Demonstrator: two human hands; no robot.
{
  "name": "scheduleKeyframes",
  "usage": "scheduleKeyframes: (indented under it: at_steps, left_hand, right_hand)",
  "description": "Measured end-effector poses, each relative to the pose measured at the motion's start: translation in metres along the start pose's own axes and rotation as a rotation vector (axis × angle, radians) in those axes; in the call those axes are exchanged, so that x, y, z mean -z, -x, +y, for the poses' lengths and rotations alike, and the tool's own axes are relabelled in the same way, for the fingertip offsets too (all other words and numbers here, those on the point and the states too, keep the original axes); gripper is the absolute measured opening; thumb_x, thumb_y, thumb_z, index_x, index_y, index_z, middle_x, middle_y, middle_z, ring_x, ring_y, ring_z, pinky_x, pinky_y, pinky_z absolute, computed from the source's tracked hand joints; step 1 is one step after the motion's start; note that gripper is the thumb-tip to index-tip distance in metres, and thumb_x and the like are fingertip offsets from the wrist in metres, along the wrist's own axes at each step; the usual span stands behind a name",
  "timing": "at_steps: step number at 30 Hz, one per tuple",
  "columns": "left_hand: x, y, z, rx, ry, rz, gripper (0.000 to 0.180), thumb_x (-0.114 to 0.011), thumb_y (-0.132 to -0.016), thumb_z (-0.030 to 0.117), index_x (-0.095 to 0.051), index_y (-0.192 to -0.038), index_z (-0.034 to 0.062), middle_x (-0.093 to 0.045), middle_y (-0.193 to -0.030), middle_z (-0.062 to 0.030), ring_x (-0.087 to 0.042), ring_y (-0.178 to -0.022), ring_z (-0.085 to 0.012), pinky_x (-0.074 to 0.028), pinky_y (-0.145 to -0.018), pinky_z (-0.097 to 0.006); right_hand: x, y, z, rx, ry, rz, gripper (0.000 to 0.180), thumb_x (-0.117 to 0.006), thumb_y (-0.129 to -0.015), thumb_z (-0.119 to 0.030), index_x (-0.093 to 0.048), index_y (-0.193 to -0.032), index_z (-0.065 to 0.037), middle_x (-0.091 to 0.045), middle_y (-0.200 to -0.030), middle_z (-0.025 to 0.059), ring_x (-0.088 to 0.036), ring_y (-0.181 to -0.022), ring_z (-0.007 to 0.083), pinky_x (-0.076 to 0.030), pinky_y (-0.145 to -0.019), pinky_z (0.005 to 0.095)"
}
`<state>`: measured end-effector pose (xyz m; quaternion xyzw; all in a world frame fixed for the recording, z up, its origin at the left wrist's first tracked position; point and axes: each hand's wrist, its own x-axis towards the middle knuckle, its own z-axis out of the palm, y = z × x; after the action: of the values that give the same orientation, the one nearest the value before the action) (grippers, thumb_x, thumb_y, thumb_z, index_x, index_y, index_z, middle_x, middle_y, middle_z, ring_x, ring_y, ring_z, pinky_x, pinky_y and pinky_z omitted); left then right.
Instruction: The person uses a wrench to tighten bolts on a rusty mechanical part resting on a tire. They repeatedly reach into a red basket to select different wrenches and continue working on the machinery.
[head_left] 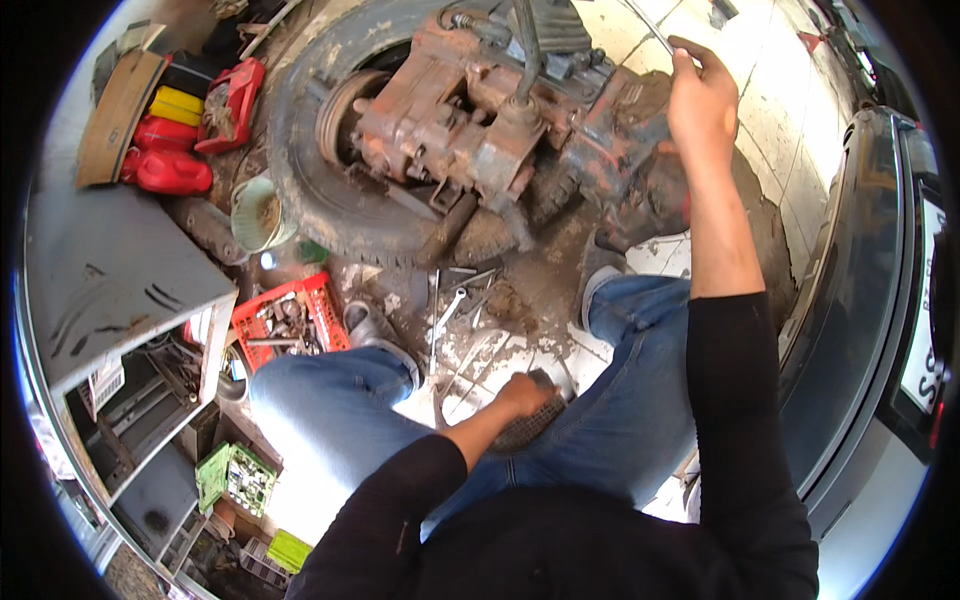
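Holding a thin metal rod (652,28) up beside the gearbox (440,125): that's the right hand (703,98), arm stretched well forward. Fingers are curled round the rod's near end, so most of it sticks out up and left, past the top edge of view; far tip can't be seen. Probably held by the end for reach, since the right side of the gearbox lies far from the body. Gearbox, rusty and oily, leans over a big tire (345,225) on the floor; tire likely serves as a stand, keeping the heavy lump off the tiles and steady. A lever (528,50) rises from its top.

Left hand (520,398) is low between the spread knees, fingers bent against a dark grey thing; can't tell if it's grasped or just leaned on. Maybe there for balance, given the low seated pose. Legs sit wide, feet near the tire, likely to get close in to the gearbox.

Relative to the fingers: rod is inside the right-hand grip; gearbox is left of and below that hand, with a gap apparently between them, and well ahead of the left hand. Wrenches (449,312) lie loose on the floor between the feet, presumably dropped there for easy reach; neither hand touches them. Red crate (334,312) with mixed metal bits sits by the left foot, handy too.
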<state>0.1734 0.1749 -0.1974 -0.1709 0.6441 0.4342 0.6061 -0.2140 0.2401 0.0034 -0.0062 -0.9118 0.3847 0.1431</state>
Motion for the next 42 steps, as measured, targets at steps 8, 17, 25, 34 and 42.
scheduleKeyframes:
  at_steps: [8, 17, 25, 34, 42]
  left_hand:
    - [-0.019, 0.018, 0.015, -0.076, -0.043, 0.088, 0.102, -0.069, -0.084, 0.063, -0.041, -0.132, -0.0228, -0.061, -0.124, -0.0375, -0.063, -0.12, -0.043, -0.051, -0.102, -0.042]
    - [-0.003, -0.009, 0.043, -0.179, -0.17, 0.069, 0.083, -0.057, -0.094, 0.062, -0.055, -0.125, -0.0151, -0.065, -0.123, -0.0319, -0.064, -0.117, -0.0425, -0.051, -0.101, -0.045]
    - [0.125, 0.054, 0.077, -0.306, -0.114, 0.91, 0.031, -0.045, -0.105, 0.03, -0.06, -0.109, 0.0031, -0.068, -0.092, -0.0318, -0.065, -0.09, -0.0528, -0.051, -0.083, -0.061]
    - [0.241, 0.091, 0.219, -0.183, -0.631, 1.141, 0.034, -0.058, -0.1, 0.037, -0.073, -0.106, 0.0066, -0.07, -0.099, -0.0275, -0.067, -0.099, -0.0467, -0.053, -0.087, -0.055]
    - [0.261, 0.084, 0.262, 0.04, -0.82, 1.057, 0.035, -0.061, -0.097, 0.034, -0.073, -0.113, 0.0046, -0.072, -0.117, -0.0205, -0.07, -0.109, -0.0394, -0.056, -0.092, -0.048]
  right_hand:
    - [-0.029, -0.02, 0.027, -0.132, 0.036, 0.003, 0.039, -0.053, -0.101, -0.029, -0.07, -0.119, 0.0, -0.074, -0.101, 0.0209, -0.07, -0.099, 0.0348, -0.05, -0.089, 0.0408]
    - [-0.033, -0.054, 0.037, -0.043, 0.035, 0.0, 0.037, -0.052, -0.1, -0.028, -0.072, -0.116, -0.001, -0.074, -0.102, 0.0227, -0.07, -0.102, 0.0386, -0.051, -0.092, 0.0446]
    - [-0.007, -0.031, 0.022, -0.109, 0.016, -0.252, 0.035, -0.052, -0.101, -0.027, -0.071, -0.117, -0.002, -0.073, -0.107, 0.0253, -0.07, -0.105, 0.0407, -0.052, -0.095, 0.0469]
    - [0.003, -0.041, 0.047, -0.119, -0.026, -0.413, 0.035, -0.056, -0.096, -0.026, -0.073, -0.108, 0.002, -0.071, -0.105, 0.0294, -0.068, -0.104, 0.0459, -0.053, -0.093, 0.0501]
    - [0.013, -0.05, 0.049, -0.089, -0.081, -0.344, 0.032, -0.06, -0.09, -0.024, -0.075, -0.098, 0.003, -0.072, -0.1, 0.0292, -0.07, -0.1, 0.0441, -0.055, -0.091, 0.0487]
